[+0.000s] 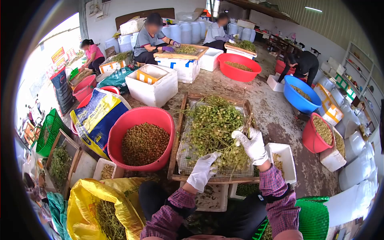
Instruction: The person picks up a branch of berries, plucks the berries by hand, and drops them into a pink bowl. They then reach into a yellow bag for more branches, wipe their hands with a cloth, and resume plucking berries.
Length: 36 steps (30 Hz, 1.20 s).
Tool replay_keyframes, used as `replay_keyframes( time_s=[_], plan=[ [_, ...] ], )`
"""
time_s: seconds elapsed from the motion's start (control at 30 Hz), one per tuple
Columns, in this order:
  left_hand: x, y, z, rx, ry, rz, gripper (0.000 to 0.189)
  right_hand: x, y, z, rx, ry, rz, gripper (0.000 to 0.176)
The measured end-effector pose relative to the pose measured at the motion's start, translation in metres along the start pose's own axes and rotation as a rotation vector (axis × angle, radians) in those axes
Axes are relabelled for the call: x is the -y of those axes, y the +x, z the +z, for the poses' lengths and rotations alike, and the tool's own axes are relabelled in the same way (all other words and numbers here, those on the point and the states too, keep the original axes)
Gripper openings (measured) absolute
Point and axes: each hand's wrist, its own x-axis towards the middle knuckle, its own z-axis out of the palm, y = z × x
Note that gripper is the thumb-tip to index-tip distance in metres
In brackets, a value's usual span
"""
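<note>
A wood-framed mesh screen (186, 168) lies in front of me, bearing a heap of green, berry-like fruit on thin stems (216, 120). Both hands wear white gloves. At the heap's near edge, my left hand (203, 173) has its fingers drawn together on stems. On the right side, my right hand (253, 146) is closed around a bunch of stems, some poking up above the fingers. Left of the screen stands a red basin (170, 136) of loose brownish-green fruit. A white foam box (291, 170) with pale pieces sits beside my right wrist.
A yellow sack (86, 196) of stems stands at lower left, near a blue-and-yellow bag (100, 116). Farther off are a white foam box (168, 86), another red basin (240, 78) and a blue basin (300, 104). Several people work behind. A red bucket (310, 138) stands right.
</note>
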Motion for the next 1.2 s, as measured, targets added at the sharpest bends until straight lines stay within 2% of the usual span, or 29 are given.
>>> replay_keyframes(
  time_s=[0.17,0.23,0.3,0.37,0.4,0.5,0.6,0.7,0.73,0.87,1.07,1.2],
  plan=[
    [-0.001,-0.001,0.009,-0.049,-0.013,0.009,0.016,0.004,-0.001,0.0,-0.052,-0.005,-0.039,0.013],
    [-0.003,-0.001,0.004,0.028,-0.103,-0.021,0.019,0.007,0.004,-0.006,-0.114,-0.002,-0.027,0.012],
    [-0.003,0.0,-0.006,0.108,-0.214,-0.064,0.02,-0.001,0.013,-0.02,-0.243,0.125,-0.029,0.012],
    [-0.001,0.0,-0.019,0.193,-0.348,-0.115,0.019,-0.007,0.017,-0.033,-0.231,0.122,-0.016,0.013],
    [-0.003,-0.006,-0.009,0.03,-0.258,-0.084,0.023,-0.007,0.018,-0.032,-0.23,0.117,-0.013,0.013],
    [0.003,-0.003,-0.009,0.135,-0.33,-0.151,0.03,-0.008,0.016,-0.03,-0.228,0.118,0.006,0.012],
    [0.009,-0.007,-0.003,0.322,-0.264,-0.236,0.038,-0.006,0.015,-0.027,-0.206,0.115,0.049,0.012],
    [0.005,-0.015,0.002,0.362,-0.024,-0.185,0.044,-0.008,0.014,-0.028,-0.2,0.075,0.052,0.014],
    [0.001,-0.022,0.006,0.306,0.066,-0.163,0.045,-0.009,0.014,-0.029,-0.196,0.056,0.047,0.014],
    [-0.005,-0.03,0.001,0.278,0.107,-0.213,0.047,-0.01,0.017,-0.034,-0.201,0.02,0.042,0.014],
    [-0.009,-0.039,0.01,0.22,0.194,-0.111,0.036,-0.006,0.013,-0.029,-0.18,-0.123,0.02,0.015],
    [-0.007,-0.037,0.008,0.149,0.062,-0.132,0.028,-0.004,0.011,-0.028,-0.191,-0.088,0.008,0.015]
  ],
)
